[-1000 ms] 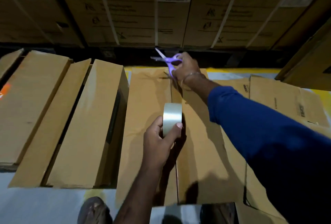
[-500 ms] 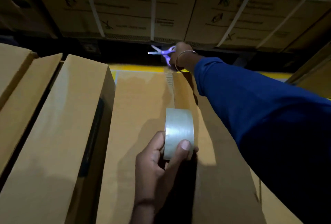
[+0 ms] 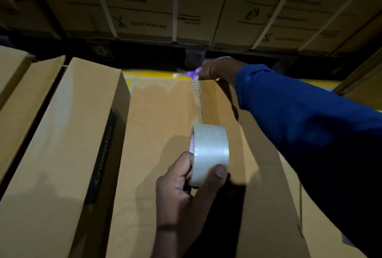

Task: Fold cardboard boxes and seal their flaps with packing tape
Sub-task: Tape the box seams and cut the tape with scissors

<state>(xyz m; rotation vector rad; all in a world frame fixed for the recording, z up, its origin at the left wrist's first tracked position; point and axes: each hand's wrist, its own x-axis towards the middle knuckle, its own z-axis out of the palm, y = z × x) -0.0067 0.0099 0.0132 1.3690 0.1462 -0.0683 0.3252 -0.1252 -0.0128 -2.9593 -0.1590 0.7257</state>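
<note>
Fingers (image 3: 182,172) and thumb of the left hand (image 3: 182,191) are curling around the tape roll (image 3: 209,154), holding it upright over the cardboard box (image 3: 161,125) seam. At the box's far edge, the right hand (image 3: 210,69) is gripping purple scissors (image 3: 193,73), mostly hidden.

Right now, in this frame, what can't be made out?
- Purple scissors, head view: mostly hidden behind the right hand and blurred, so whether the blades are open is unclear.
- Far end of the tape strip on the cardboard box: drops behind the box's far edge.
- Red print on the tape roll core: too small.
- Left hand fingers: partly behind the roll.
</note>
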